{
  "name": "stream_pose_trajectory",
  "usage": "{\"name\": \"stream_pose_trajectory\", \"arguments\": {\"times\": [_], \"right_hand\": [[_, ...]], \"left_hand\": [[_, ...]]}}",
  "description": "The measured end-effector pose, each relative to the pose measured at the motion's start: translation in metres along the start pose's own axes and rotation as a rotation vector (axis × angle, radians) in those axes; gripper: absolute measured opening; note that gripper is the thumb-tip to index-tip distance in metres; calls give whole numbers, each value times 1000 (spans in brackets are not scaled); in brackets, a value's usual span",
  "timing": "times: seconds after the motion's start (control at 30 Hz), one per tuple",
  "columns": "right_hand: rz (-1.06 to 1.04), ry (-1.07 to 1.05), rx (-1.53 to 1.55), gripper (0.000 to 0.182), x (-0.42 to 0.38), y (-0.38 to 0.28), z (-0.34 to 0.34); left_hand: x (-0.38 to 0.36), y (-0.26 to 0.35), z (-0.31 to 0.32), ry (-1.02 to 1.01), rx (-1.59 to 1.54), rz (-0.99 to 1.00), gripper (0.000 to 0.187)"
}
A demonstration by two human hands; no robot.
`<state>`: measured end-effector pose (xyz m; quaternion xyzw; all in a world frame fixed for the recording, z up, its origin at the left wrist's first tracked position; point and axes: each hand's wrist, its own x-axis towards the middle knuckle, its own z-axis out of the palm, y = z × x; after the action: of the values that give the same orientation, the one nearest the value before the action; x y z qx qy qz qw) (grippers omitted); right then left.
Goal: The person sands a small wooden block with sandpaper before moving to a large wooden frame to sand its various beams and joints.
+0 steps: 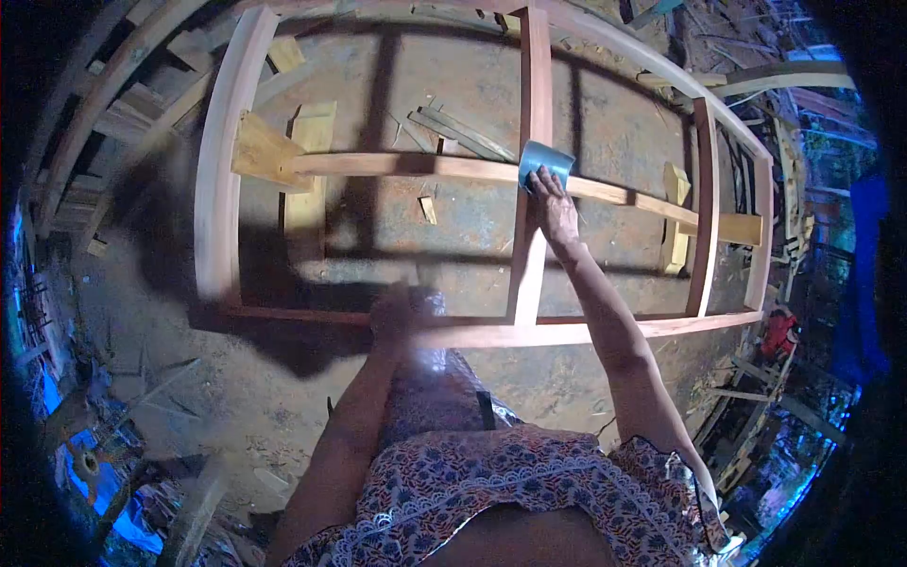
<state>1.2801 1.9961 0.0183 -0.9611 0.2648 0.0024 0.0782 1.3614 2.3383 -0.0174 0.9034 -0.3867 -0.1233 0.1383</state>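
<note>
A pale wooden frame (pixel 481 336) with crosspieces stretches across the view. My right hand (pixel 556 210) is over its middle crosspiece (pixel 535 85), fingers pressed on a curled blue-grey sheet of sandpaper (pixel 548 157) at the spot where a long lower beam passes beneath. In shadow, my left hand (pixel 395 317) is at the frame's near rail, left of centre. Its fingers are dark and smeared, so I cannot make out whether they grip the rail.
The frame lies over a long support beam (pixel 406 164) with wooden blocks (pixel 312 203) near its left end. Thin wood strips (pixel 460 132) and a small offcut (pixel 428 210) lie on the dirt floor. Stacked timber is at the left; a red object (pixel 779 333) sits at the right.
</note>
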Motion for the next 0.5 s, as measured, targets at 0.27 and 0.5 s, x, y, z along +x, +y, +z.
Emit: {"name": "stream_pose_trajectory", "arguments": {"times": [0.27,0.5], "right_hand": [[-47,-58,130,52,-38,-7,-15],[-56,23,41,45,76,14,-16]], "left_hand": [[-6,-8,9,-102,-114,-46,32],[-9,-11,7,-175,43,143,36]]}}
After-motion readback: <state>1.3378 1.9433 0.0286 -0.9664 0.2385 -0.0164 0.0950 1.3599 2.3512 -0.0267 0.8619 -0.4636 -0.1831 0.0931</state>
